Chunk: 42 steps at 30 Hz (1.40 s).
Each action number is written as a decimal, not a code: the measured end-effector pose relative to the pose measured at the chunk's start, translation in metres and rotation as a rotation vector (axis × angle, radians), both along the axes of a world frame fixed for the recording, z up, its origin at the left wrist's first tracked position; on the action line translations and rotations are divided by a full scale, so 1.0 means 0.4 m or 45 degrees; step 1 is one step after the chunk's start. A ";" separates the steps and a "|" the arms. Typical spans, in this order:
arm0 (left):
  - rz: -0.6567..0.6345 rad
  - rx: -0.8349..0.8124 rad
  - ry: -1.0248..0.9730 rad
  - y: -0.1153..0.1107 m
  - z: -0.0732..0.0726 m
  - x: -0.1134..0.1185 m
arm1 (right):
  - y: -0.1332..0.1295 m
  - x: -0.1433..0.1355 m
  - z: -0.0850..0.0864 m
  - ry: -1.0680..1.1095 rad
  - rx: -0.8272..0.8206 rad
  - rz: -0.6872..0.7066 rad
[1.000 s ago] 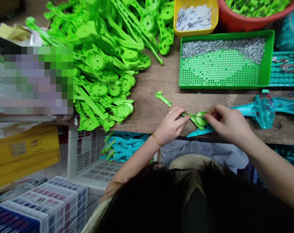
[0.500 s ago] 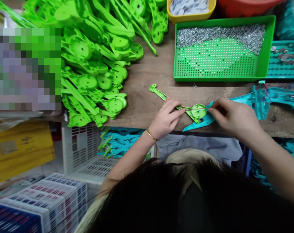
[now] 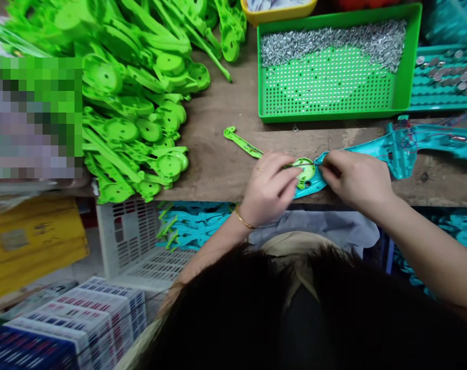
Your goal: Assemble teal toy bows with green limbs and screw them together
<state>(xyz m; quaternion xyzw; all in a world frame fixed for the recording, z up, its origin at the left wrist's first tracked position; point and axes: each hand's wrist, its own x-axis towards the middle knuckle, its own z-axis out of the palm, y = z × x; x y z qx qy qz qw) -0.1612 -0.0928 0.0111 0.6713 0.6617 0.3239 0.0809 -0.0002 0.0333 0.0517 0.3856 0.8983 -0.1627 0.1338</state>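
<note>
A bright green plastic part (image 3: 243, 145) has a long hooked arm and a round cup. It lies on the tip of a turquoise plastic piece (image 3: 368, 149), and its middle is hidden by my fingers. My left hand (image 3: 269, 187) is closed over the green part's arm beside the cup, holding it down. Across the cup runs a thin dark strand (image 3: 290, 166), apparently a wire, between my two hands. My right hand (image 3: 356, 174) is closed in a pinch at the cup's right edge, on the strand's end, above the turquoise piece. Red and blue wires lie on that piece farther right.
A pile of green plastic parts (image 3: 121, 128) covers the bench's left side. Behind my hands stands a green perforated tray (image 3: 262, 95) of small metal screws or pins. A turquoise tray (image 3: 429, 100) with round metal pieces adjoins it. White crates (image 3: 117, 241) stand below the bench edge.
The view has shifted, so the bench contents sit farther left and higher. My left hand has moved closer to the round cup and covers more of the green part. My right hand keeps its pinch.
</note>
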 end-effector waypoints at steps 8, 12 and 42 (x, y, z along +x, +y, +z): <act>-0.129 -0.204 0.133 0.065 -0.019 0.090 | 0.045 0.035 0.016 0.090 -0.183 0.030; -0.129 -0.202 0.137 0.060 -0.030 0.081 | 0.059 0.043 0.017 0.139 -0.192 -0.055; -0.107 -0.107 0.270 0.062 -0.021 0.083 | 0.116 0.093 -0.012 0.152 0.209 -0.186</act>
